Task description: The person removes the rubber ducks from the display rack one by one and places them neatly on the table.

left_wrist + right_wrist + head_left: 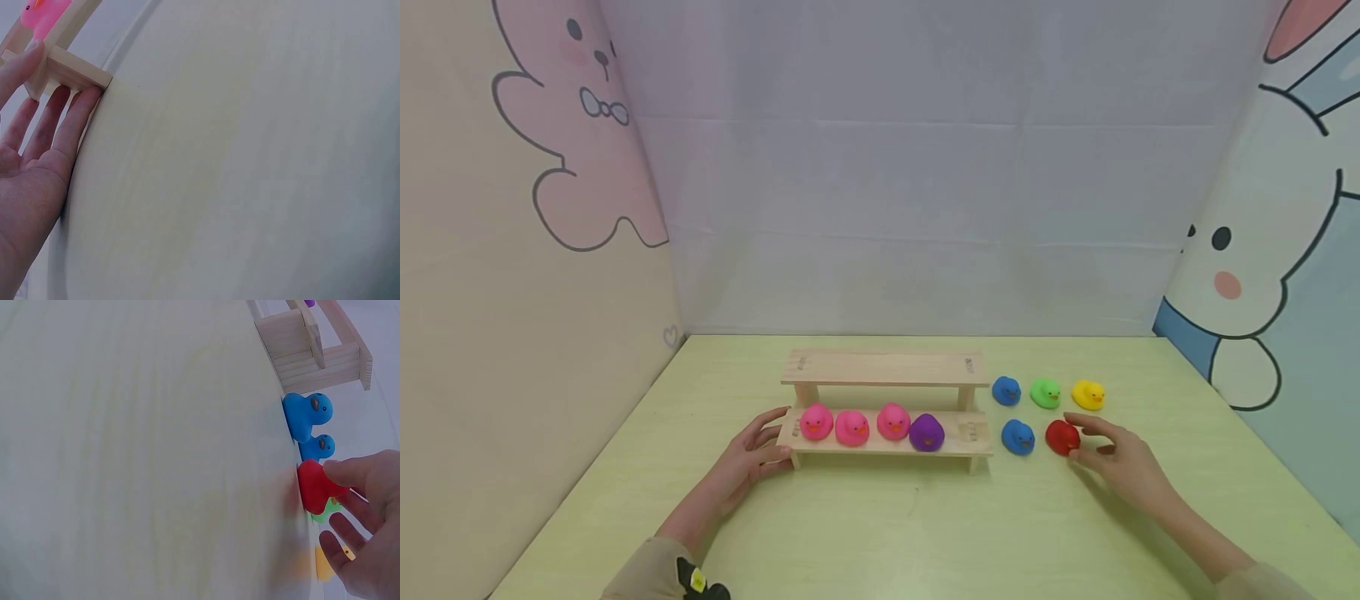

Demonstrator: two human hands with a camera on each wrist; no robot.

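A two-step wooden rack [883, 367] stands mid-table. Its lower step carries several rubber ducks: a pink duck [816, 422] at the left end, two more pink ones beside it, then a purple duck [927, 433]. My left hand [751, 457] grips the rack's left end, thumb on one side and fingers on the other in the left wrist view. To the right, my right hand [1123, 467] pinches a red duck [1062, 437] between thumb and forefinger, low at the table. In the right wrist view the red duck [315, 486] is partly covered by fingers.
Right of the rack sit a near blue duck [1018, 437] and a far blue duck [1006, 391]. A green duck [1046, 393] and a yellow duck [1088, 395] stand behind the red one. Printed cloth walls close off the table's back and both sides.
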